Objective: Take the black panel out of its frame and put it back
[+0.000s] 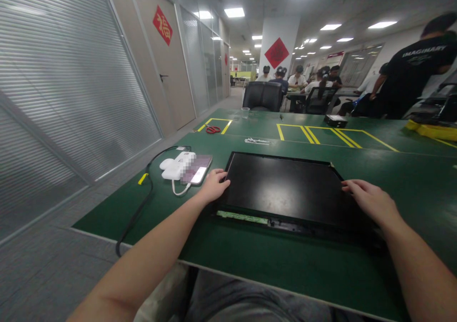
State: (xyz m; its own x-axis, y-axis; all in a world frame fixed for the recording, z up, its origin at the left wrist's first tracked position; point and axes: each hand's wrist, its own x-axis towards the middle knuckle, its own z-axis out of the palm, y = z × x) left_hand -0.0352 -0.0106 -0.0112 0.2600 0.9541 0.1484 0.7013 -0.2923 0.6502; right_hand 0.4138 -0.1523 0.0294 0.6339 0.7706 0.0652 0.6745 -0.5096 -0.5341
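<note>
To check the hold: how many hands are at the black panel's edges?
2: the left hand at the left edge of the black panel, and the right hand at its right edge.

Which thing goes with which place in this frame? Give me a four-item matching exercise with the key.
Things:
1. Red-handled scissors
2. Left hand
3. Green circuit strip
4. Right hand

Places:
A. Along the near edge of the black panel
B. At the panel's right edge
C. By a yellow tape outline toward the far side of the table
D. At the panel's left edge, near the phone

Pairs: 1-C, 2-D, 3-A, 4-B
</note>
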